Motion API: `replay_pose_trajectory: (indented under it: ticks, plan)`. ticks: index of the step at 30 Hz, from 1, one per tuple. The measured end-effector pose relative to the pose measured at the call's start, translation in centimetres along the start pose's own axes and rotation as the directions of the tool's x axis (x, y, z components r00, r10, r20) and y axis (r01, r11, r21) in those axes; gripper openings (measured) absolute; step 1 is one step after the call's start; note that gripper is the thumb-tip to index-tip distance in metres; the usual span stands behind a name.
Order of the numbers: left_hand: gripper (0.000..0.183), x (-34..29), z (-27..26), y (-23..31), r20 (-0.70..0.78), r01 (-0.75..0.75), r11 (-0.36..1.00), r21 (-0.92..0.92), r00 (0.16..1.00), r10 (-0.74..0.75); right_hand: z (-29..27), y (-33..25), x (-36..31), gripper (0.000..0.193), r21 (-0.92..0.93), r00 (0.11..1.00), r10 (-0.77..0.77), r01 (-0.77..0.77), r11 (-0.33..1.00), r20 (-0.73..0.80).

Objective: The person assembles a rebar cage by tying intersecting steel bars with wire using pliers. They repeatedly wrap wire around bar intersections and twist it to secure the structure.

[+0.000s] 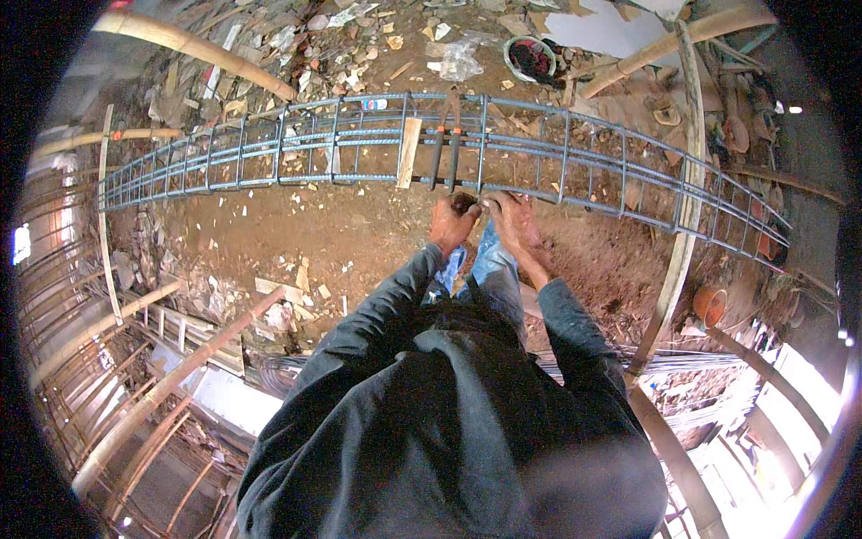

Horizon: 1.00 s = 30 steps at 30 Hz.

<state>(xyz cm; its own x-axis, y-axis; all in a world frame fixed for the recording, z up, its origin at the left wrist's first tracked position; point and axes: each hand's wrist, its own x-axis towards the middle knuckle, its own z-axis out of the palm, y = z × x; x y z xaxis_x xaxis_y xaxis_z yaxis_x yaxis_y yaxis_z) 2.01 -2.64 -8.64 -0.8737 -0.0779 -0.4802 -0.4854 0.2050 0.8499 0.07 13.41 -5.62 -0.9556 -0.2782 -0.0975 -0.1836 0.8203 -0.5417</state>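
A long rebar cage (530, 187) of bluish steel bars and square stirrups stretches across the view in front of me. My left hand (453, 223) is closed around a small dark bundle (463, 203) just below the cage's near bar. Close beside it, my right hand (512, 223) has its fingers pinched together by the same bar; whatever is between them is too small to make out. Pincers (438, 157) with dark handles and orange bands rest upright on the cage, just beyond my hands. Left of them, a short wooden strip (409, 153) leans across the bars.
Wooden poles (675, 269) and bamboo poles (180, 47) surround the work spot, some beneath the cage ends. A round tub (530, 59) with dark contents stands beyond the cage. An orange bucket (709, 306) lies at right. Rubble covers the dirt ground (269, 234).
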Motion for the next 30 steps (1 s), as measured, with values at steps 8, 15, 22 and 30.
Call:
replay_pose_trajectory:
  ticks: [8, 15, 22, 30]
  plan:
    - [0.025, 0.6, -0.2, -0.8, 0.098, 0.098, 0.994, -0.045, 0.991, -0.093, 2.0, 2.0, -0.2, 0.022, -0.022, 0.983, -0.135, 0.134, 0.991, -0.127]
    - [0.025, 0.8, 1.1, -1.4, 0.198, 0.285, 0.882, -0.376, 0.954, -0.224, 7.9, 3.3, -2.2, 0.026, 0.608, 0.93, 0.348, -0.209, 0.766, -0.118]
    - [0.03, -0.5, 2.0, 1.3, -0.03, 0.187, 0.952, -0.244, 0.979, -0.2, 6.4, 0.1, -2.6, 0.026, 0.985, 0.829, 0.539, -0.175, -0.008, 0.152]
    - [0.039, -6.3, -4.7, 0.3, 0.234, 0.232, 0.95, -0.209, 0.955, -0.182, -3.3, -6.6, 4.3, 0.043, 0.249, 0.893, 0.16, -0.056, 0.967, -0.421]
